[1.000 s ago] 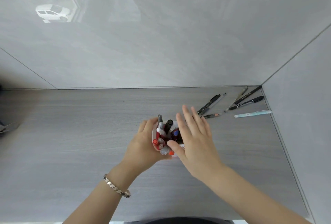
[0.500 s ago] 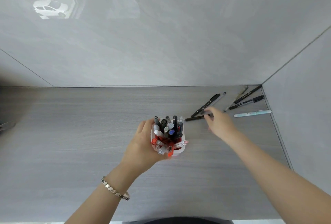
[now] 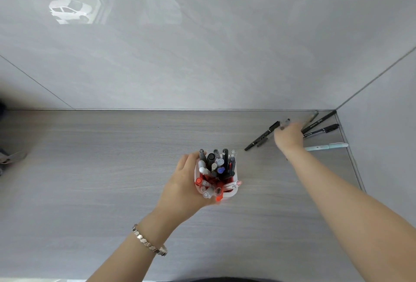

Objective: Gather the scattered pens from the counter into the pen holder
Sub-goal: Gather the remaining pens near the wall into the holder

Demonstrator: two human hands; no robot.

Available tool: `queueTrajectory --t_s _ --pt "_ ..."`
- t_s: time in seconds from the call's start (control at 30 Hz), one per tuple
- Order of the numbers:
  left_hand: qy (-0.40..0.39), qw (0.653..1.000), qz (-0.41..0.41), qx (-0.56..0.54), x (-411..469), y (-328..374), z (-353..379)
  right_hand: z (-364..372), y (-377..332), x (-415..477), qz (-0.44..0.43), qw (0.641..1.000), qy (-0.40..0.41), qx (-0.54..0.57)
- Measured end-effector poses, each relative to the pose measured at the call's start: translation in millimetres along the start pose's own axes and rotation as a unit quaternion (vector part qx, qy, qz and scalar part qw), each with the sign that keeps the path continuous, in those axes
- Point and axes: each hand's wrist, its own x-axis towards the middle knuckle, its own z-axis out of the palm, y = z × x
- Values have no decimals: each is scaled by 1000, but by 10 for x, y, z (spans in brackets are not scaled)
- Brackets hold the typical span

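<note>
The fingers (image 3: 284, 126) of the right hand (image 3: 289, 138) reach over the loose pens at the far right of the table (image 3: 90, 169), but motion blur means we cannot tell whether they have closed on the clear pen (image 3: 286, 121) at their tips. The left hand (image 3: 186, 182) is wrapped around the white pen holder (image 3: 233, 191), already crowded with pens, near the table's centre. We judge the pick-up step is in hand; next we must pinch one pen clear of the long black pen (image 3: 262, 136) and carry it to the holder.

Office-like: grey counter (image 3: 112, 180), full pen holder (image 3: 233, 192)
</note>
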Motion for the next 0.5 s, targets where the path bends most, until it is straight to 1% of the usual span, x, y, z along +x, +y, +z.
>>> queueTrajectory --t_s 0.17,0.23,0.37,0.43,0.5 --pt "-1 1000 7 3 6 -12 -8 171 -169 108 -13 994 -13 -106" --pt "-1 1000 10 5 10 -35 -2 190 -190 79 -22 992 -22 -121" --pt "3 1000 24 -1 8 -59 4 160 -27 11 -74 984 -58 -148" --pt "5 999 32 -3 3 -45 6 94 91 -67 -90 986 -76 -116" --pt "7 999 35 -1 2 -36 9 -37 147 -229 -116 989 -74 -50"
